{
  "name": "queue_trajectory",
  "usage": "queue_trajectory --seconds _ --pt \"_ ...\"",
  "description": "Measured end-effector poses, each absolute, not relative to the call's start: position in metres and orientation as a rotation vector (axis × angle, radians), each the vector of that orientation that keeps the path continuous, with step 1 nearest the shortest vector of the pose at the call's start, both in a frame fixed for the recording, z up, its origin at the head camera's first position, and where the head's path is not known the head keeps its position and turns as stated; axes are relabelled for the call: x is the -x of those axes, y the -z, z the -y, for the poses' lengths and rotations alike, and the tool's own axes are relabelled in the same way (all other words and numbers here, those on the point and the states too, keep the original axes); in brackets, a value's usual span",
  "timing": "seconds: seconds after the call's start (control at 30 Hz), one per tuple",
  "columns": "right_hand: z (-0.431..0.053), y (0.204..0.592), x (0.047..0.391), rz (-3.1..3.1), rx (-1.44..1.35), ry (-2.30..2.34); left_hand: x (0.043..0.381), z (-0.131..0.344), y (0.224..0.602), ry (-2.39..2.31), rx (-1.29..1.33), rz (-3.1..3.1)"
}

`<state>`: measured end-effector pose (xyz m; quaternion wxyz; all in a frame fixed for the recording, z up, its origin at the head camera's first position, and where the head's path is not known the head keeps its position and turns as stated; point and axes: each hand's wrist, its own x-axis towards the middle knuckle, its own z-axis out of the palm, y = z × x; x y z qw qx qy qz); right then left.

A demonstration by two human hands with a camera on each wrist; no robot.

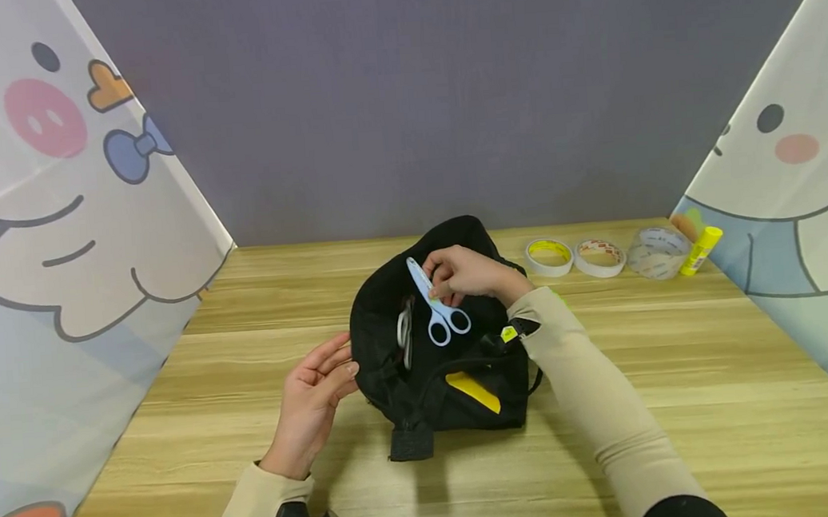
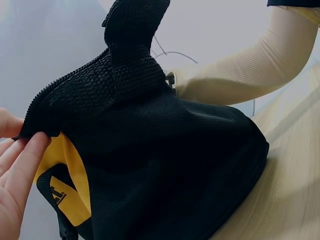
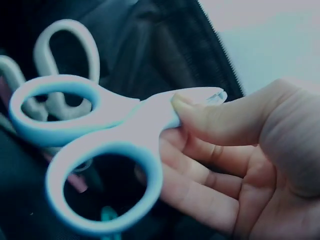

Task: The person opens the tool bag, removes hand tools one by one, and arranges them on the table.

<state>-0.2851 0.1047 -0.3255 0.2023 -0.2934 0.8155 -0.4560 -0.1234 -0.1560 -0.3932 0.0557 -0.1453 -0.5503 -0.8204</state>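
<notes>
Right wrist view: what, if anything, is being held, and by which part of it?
Pale blue scissors, pinched in the right hand by the blade portion, handle loops free.

Head view's evenly lit, soft shadows on tabletop [image 1: 719, 397]; left-wrist view looks hazy; right-wrist view runs soft and bluish, scissors [image 3: 142, 117] washed out.

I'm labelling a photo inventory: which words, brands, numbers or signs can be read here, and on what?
None reads clearly:
Black marks on the yellow patch of the black bag: too blurred.
Print inside the yellow-cored tape roll: too small.
Reddish print inside the white tape roll: too small.
Marks on the clear tape roll: too blurred.
Label on the yellow tube: too small.
</notes>
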Motion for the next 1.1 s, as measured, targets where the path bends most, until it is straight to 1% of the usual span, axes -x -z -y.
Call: queue_trajectory --seconds 0.23,0.6,0.83,1.1 --pt "-0.117 0.308 0.281 -2.298 0.883 1.450 0.125 0.156 0.394 2.500 0.441 1.665" --pt "-0.136 0.292 0.268 -2.250 0.860 1.659 0.125 0.157 0.393 2.495 0.442 1.675" --pt "-0.167 0.286 0.265 -2.261 0.796 1.758 0.126 0.156 0.393 2.487 0.436 1.680" --pt "-0.211 0.285 0.256 -2.333 0.723 1.756 0.126 0.157 0.394 2.482 0.434 1.694"
